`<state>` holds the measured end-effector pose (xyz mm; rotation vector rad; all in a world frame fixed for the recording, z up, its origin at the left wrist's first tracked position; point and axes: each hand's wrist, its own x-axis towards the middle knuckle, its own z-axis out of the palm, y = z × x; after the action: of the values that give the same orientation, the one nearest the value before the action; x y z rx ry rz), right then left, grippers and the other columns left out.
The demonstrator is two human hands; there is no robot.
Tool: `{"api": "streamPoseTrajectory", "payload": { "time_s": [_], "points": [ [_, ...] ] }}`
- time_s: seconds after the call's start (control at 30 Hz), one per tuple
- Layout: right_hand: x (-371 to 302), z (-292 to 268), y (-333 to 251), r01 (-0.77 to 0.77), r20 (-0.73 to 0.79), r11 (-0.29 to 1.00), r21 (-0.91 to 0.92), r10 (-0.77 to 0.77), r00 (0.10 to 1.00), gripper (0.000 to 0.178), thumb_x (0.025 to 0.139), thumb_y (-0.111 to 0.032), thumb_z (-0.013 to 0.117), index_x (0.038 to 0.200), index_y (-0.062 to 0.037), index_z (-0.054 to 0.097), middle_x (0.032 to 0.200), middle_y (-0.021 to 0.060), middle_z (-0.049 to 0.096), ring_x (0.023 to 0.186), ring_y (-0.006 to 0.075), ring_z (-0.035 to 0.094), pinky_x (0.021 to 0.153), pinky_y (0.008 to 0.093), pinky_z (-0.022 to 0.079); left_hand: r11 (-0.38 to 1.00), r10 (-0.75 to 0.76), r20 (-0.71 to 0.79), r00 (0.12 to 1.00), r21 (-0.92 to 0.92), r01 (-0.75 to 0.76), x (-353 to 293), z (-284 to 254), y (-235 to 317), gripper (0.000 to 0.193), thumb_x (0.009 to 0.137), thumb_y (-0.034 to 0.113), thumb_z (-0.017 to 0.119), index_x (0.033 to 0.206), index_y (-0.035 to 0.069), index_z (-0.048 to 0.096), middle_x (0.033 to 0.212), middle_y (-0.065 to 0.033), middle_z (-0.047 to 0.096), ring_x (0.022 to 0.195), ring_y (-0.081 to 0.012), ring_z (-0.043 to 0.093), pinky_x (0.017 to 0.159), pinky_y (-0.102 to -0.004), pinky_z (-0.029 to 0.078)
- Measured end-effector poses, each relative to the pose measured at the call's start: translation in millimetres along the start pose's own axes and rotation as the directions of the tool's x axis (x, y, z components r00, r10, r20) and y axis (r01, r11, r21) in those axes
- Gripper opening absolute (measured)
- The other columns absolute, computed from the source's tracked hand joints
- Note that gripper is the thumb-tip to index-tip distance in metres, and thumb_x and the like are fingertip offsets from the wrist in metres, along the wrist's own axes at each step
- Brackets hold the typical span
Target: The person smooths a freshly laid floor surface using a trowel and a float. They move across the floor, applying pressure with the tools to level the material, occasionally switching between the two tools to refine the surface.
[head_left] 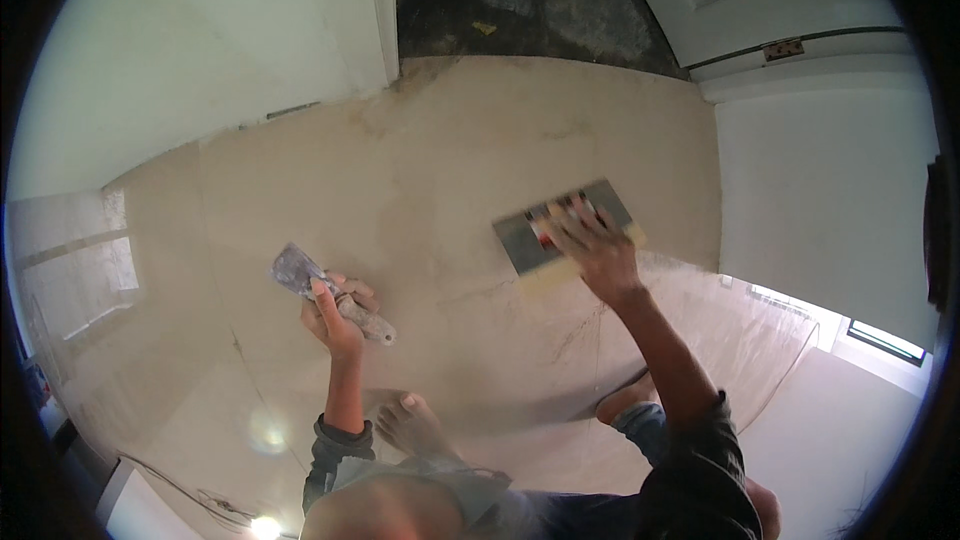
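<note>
The left grip (pixel 337 320) is clasping a scraper (pixel 368 321), blade (pixel 293 268) jutting ahead; the right grip (pixel 603 258) is clasping a trowel (pixel 519 246) beneath it, toward the floor's (pixel 420 180) right edge.

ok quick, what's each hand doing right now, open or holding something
Left hand: closed, holding a small putty knife.
Right hand: holding a wide flat trowel, fingers spread over it.

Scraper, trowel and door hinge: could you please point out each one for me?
Scraper (pixel 293 268): head view, on its blade.
Trowel (pixel 520 243): head view, on its flat plate, left of the fingers.
Door hinge (pixel 783 50): head view, on its metal leaf.
</note>
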<state>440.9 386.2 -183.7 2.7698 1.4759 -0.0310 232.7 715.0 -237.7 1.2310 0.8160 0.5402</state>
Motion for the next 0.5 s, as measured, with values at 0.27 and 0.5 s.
{"api": "streamPoseTrajectory", "payload": {
  "time_s": [0.27, 0.5],
  "points": [
    [112.3, -65.1, -21.7, -0.285, -0.020, 0.950, 0.126, 0.289, 0.957, 0.062, 0.087, 0.000, 0.071, 0.147, -0.0130, 0.061, 0.134, 0.0138, 0.072, 0.119, 0.0348, 0.072, 0.095, 0.0458, 0.059, 0.999, -0.030, -0.053, 0.998, -0.032, 0.028, 5.2, -8.1, -1.5, 0.053, 0.113, 0.053, 0.046, 0.100, 0.003, 0.052, 0.067, -0.0133, 0.065, 0.048, -0.0186, 0.058, 0.045, -0.0301, 0.047],
    [-79.2, -47.9, -38.9, -0.793, 0.136, 0.183, 0.581, 0.939, 0.316, 0.068, 0.085, -0.016, 0.085, 0.142, -0.0026, 0.051, 0.120, 0.0206, 0.071, 0.114, 0.0348, 0.069, 0.098, 0.0435, 0.054, 0.998, 0.013, 0.004, 1.000, -0.056, -0.013, 0.3, -5.7, -16.8, 0.050, 0.113, 0.050, 0.045, 0.103, 0.001, 0.054, 0.070, -0.0156, 0.067, 0.049, -0.0198, 0.061, 0.045, -0.0314, 0.048]
  ]
}}
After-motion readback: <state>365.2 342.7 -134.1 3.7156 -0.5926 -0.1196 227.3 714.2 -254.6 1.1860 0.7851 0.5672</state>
